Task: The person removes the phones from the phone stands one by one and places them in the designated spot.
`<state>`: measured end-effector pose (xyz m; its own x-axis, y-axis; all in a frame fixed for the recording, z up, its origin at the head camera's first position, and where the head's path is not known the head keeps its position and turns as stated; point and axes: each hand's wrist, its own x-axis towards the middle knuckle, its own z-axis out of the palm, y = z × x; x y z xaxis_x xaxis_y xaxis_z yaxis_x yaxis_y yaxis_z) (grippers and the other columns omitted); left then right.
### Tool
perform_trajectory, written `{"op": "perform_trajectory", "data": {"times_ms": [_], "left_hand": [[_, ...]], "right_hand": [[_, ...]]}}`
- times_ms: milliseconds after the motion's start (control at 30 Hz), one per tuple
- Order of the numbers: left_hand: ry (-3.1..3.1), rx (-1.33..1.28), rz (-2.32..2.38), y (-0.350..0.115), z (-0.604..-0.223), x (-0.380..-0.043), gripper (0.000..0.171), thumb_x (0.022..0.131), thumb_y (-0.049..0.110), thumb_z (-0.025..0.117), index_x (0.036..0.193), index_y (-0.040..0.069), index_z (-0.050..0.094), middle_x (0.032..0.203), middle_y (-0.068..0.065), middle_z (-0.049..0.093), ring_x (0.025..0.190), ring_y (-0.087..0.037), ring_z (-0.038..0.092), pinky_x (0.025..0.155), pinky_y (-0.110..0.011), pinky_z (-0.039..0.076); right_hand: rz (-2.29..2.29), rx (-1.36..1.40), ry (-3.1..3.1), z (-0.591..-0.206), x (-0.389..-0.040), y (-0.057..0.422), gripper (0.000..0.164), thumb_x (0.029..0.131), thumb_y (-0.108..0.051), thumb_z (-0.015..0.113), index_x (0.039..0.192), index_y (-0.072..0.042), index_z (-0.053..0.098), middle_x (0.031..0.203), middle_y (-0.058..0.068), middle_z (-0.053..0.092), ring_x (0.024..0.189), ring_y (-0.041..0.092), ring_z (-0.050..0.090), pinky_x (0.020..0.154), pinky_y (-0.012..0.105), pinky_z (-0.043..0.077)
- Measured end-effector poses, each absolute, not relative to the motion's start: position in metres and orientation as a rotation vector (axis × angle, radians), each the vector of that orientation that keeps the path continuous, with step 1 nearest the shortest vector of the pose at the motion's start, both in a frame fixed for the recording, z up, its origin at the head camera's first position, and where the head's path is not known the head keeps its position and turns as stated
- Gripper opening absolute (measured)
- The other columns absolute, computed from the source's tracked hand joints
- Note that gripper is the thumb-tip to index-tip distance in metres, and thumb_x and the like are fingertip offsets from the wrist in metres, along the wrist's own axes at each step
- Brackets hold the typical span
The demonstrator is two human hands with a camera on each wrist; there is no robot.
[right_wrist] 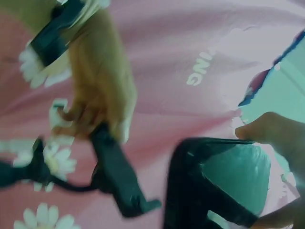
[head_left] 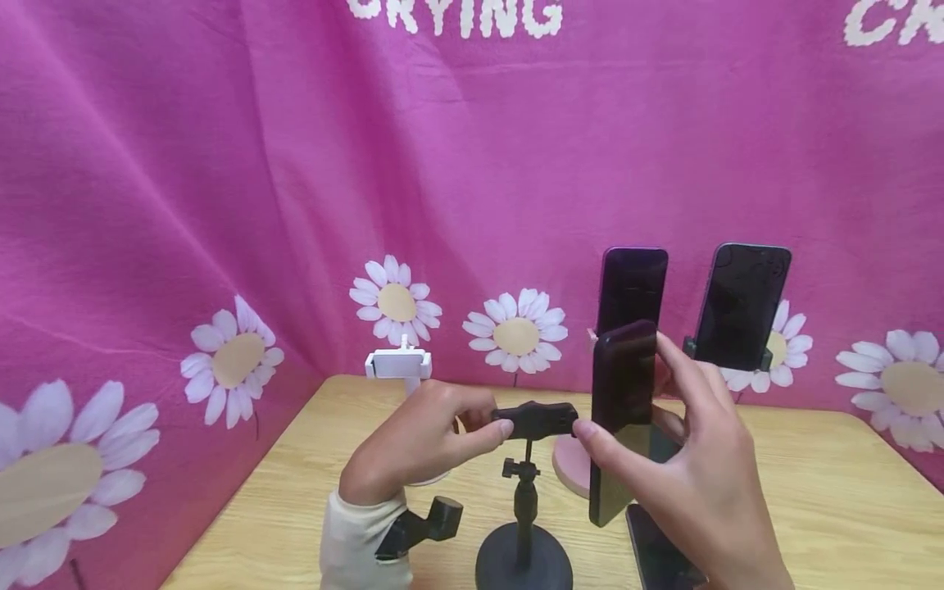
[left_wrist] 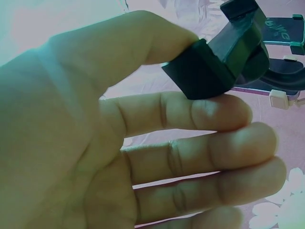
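A black phone stand with a round base stands on the table, its clamp at the top. My left hand pinches the clamp's left end between thumb and index finger; in the left wrist view the other fingers extend straight below it. Just right of the clamp, my right hand holds a black smartphone upright, thumb across its front and fingers at its far edge. The thumb tip is right at the clamp's right end. In the right wrist view the phone is beside the clamp.
Behind, one phone stands above a pink base, and another phone sits in a dark holder. A white stand is at the back left. A dark phone lies on the wooden table. Pink flowered cloth hangs around.
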<state>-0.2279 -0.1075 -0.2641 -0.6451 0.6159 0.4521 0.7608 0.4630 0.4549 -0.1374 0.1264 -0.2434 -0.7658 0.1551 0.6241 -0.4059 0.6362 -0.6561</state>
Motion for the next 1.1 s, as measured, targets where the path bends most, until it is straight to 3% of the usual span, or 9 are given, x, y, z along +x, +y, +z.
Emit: {"op": "perform_trajectory", "data": {"times_ms": [100, 233, 400, 567, 700, 1100], "left_hand": [[-2.504, -1.182, -0.940, -0.107, -0.264, -0.227, 0.018, 0.091, 0.027, 0.064, 0.074, 0.024, 0.058, 0.064, 0.014, 0.053, 0.058, -0.004, 0.050, 0.058, -0.025, 0.047], [-2.520, -1.172, -0.946, -0.109, -0.265, -0.227, 0.016, 0.092, 0.027, 0.063, 0.076, 0.025, 0.060, 0.065, 0.014, 0.054, 0.060, -0.005, 0.052, 0.060, -0.026, 0.048], [-2.524, -1.170, -0.951, -0.109, -0.266, -0.228, 0.015, 0.092, 0.028, 0.063, 0.077, 0.024, 0.061, 0.066, 0.014, 0.055, 0.061, -0.005, 0.053, 0.062, -0.026, 0.049], [-2.525, -1.178, -0.967, -0.108, -0.265, -0.229, 0.017, 0.092, 0.028, 0.064, 0.076, 0.023, 0.061, 0.066, 0.013, 0.055, 0.061, -0.006, 0.053, 0.061, -0.027, 0.049], [-2.518, -1.189, -0.970, -0.109, -0.264, -0.229, 0.016, 0.092, 0.027, 0.064, 0.077, 0.022, 0.062, 0.067, 0.013, 0.056, 0.061, -0.006, 0.054, 0.061, -0.027, 0.050], [-2.512, -1.214, -0.963, -0.108, -0.263, -0.230, 0.014, 0.092, 0.027, 0.064, 0.080, 0.019, 0.064, 0.069, 0.013, 0.058, 0.065, -0.006, 0.055, 0.066, -0.027, 0.051]], "right_hand": [[0.979, 0.153, -2.271, -0.249, -0.140, 0.136, 0.090, 0.071, -0.043, 0.084, 0.146, -0.018, 0.041, 0.105, 0.002, 0.050, 0.098, 0.015, 0.052, 0.087, 0.033, 0.051], [0.877, 0.134, -2.361, -0.262, -0.150, 0.146, 0.098, 0.071, -0.051, 0.081, 0.150, -0.020, 0.033, 0.099, 0.005, 0.054, 0.092, 0.023, 0.060, 0.078, 0.049, 0.053], [0.840, 0.180, -2.426, -0.288, -0.170, 0.160, 0.094, 0.069, -0.049, 0.084, 0.148, -0.029, 0.036, 0.098, 0.006, 0.058, 0.085, 0.023, 0.063, 0.070, 0.044, 0.057], [0.810, 0.149, -2.592, -0.317, -0.190, 0.170, 0.089, 0.068, -0.059, 0.080, 0.142, -0.025, 0.043, 0.104, 0.007, 0.060, 0.085, 0.022, 0.061, 0.062, 0.039, 0.052], [0.765, 0.082, -2.751, -0.340, -0.204, 0.170, 0.092, 0.066, -0.065, 0.077, 0.139, -0.019, 0.045, 0.099, 0.009, 0.059, 0.086, 0.023, 0.056, 0.059, 0.039, 0.050], [0.762, 0.049, -2.886, -0.382, -0.218, 0.162, 0.081, 0.065, -0.047, 0.084, 0.129, -0.013, 0.048, 0.092, 0.015, 0.056, 0.079, 0.029, 0.055, 0.062, 0.044, 0.052]]}}
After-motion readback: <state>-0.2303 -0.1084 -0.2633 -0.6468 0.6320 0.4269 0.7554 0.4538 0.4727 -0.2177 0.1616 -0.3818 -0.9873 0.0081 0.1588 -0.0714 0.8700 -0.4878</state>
